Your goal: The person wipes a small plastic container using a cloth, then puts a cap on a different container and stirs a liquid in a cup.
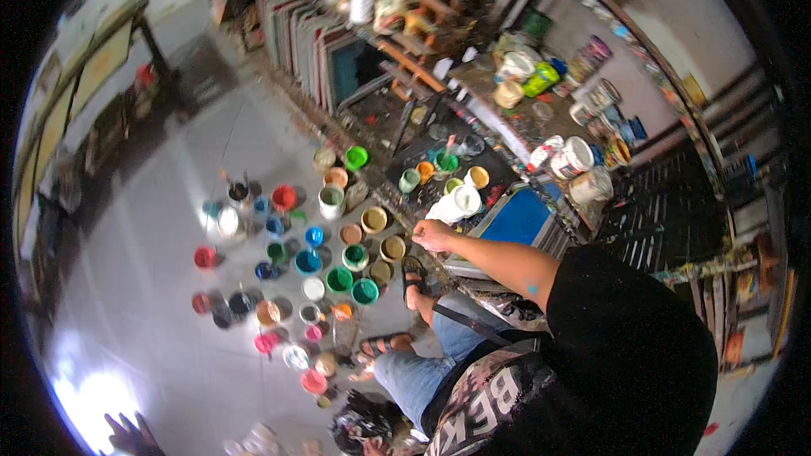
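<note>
My right hand (432, 235) reaches out over the edge of a low dark platform, its fingers curled together. What they hold, if anything, is hidden. Just beyond it stand white tubs (463, 200). At the lower edge, a patch of skin that may be my left hand (374, 447) shows beside a crumpled black plastic bag (359, 422); its fingers are too cut off to read. Many open paint pots cover the grey floor by my feet, among them a green pot (365, 290), a blue pot (308, 262) and a tan pot (393, 247).
Framed screens (296, 51) lean in a row at the back. A blue panel (517, 221) lies near my right forearm. Cluttered shelves with bottles and tubs (574, 156) stand beyond. A dark silhouetted hand (127, 435) shows at the lower left; whose it is I cannot tell.
</note>
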